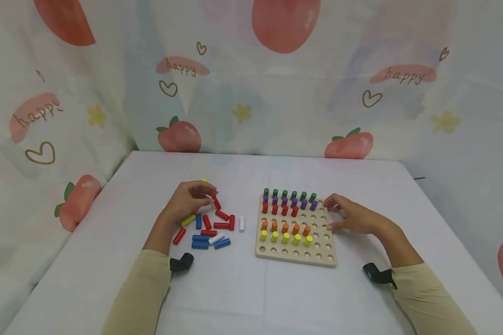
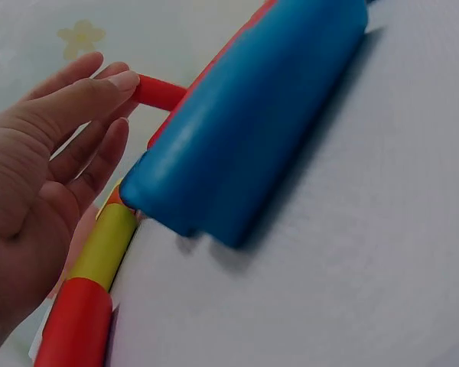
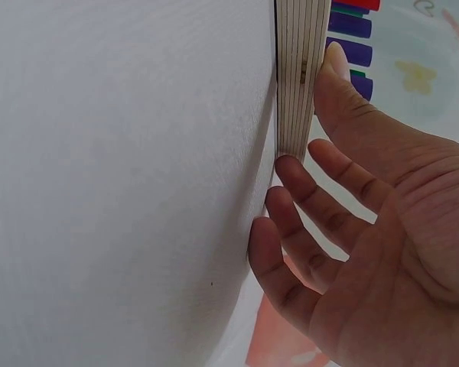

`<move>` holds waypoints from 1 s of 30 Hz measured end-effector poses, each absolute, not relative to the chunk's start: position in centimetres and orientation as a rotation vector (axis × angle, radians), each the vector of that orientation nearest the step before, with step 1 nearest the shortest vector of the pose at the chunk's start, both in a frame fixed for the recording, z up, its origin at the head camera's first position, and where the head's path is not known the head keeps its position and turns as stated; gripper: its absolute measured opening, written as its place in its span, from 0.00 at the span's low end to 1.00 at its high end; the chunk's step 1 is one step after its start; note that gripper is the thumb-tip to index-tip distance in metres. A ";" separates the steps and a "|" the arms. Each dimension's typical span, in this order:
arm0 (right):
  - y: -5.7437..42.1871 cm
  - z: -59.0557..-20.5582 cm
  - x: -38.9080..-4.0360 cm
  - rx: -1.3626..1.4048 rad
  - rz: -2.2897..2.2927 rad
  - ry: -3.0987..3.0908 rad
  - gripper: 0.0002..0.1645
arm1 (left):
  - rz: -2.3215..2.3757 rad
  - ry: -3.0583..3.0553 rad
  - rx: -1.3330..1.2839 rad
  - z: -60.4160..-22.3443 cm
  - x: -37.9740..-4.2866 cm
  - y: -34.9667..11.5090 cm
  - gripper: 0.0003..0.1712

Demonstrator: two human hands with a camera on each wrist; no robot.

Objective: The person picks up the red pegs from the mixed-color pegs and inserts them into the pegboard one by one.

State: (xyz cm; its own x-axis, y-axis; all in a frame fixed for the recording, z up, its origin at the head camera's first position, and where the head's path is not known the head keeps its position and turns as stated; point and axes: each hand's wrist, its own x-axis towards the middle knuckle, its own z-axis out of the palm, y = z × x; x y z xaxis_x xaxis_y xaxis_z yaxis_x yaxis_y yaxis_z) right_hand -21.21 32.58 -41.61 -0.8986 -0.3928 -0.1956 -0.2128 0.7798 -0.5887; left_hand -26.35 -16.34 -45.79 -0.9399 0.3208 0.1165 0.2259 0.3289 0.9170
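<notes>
My left hand (image 1: 189, 200) is over the far side of a scatter of loose pegs. Its thumb and fingertips pinch one end of a red peg (image 2: 161, 93), which tilts down among the others. At the right, my right hand (image 1: 355, 217) touches the edge of a wooden pegboard (image 1: 293, 256), fingers loosely bent. In the right wrist view its thumb lies against the board's upper edge, while other fingertips are low, by the tablecloth. Rows of green, purple, red, orange and yellow pegs (image 1: 286, 238) stand upright in the board.
Left of the board lie several loose red pegs (image 1: 221, 225), blue pegs (image 1: 200, 245), white pegs (image 1: 241, 224) and a yellow peg (image 1: 187, 220). A white cloth (image 1: 230, 293) covers the table. Behind it hangs a printed curtain (image 1: 276, 93).
</notes>
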 end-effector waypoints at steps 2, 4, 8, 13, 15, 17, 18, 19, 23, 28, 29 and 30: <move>32.6 -41.6 -21.2 -0.464 -0.829 2.664 0.39 | 1.702 2.480 0.517 -45.8 -26.4 -16.3 0.18; 32.6 -41.6 -21.2 -0.467 -0.830 2.664 0.39 | 1.709 2.469 0.524 -45.8 -26.4 -16.2 0.18; 32.6 -41.6 -21.3 -0.474 -0.830 2.663 0.40 | 1.702 2.456 0.532 -45.9 -26.4 -16.1 0.16; 32.7 -41.7 -21.4 -0.476 -0.828 2.662 0.40 | 1.658 2.478 0.551 -46.1 -26.5 -15.9 0.15; 32.8 -41.8 -21.4 -0.476 -0.834 2.659 0.40 | 1.638 2.492 0.559 -46.1 -26.5 -15.9 0.15; 32.8 -41.8 -21.5 -0.474 -0.838 2.656 0.40 | 1.617 2.505 0.558 -46.0 -26.5 -15.8 0.15; 32.9 -41.8 -21.5 -0.473 -0.841 2.655 0.40 | 1.607 2.510 0.557 -46.0 -26.5 -15.8 0.15; 32.9 -41.9 -21.5 -0.471 -0.842 2.653 0.40 | 1.596 2.514 0.554 -45.9 -26.5 -15.8 0.15; 32.9 -41.9 -21.5 -0.469 -0.837 2.658 0.40 | 1.560 2.526 0.528 -45.9 -26.5 -15.8 0.15; 32.9 -41.9 -21.6 -0.471 -0.846 2.654 0.40 | 1.487 2.558 0.492 -45.9 -26.3 -15.9 0.16; 32.9 -41.9 -21.6 -0.470 -0.847 2.652 0.40 | 1.475 2.561 0.487 -46.0 -26.3 -15.9 0.16; 32.9 -42.0 -21.6 -0.470 -0.848 2.650 0.40 | 1.465 2.563 0.484 -46.0 -26.3 -15.9 0.16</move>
State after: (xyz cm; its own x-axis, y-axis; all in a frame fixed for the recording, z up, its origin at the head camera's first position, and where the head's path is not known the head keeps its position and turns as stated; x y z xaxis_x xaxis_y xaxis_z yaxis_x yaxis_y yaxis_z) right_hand -21.57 32.90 -41.96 -0.8954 -0.3993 -0.1972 -0.2106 0.7699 -0.6025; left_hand -26.29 -15.89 -45.98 -0.9367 0.3488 0.0298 0.2026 0.4709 0.8586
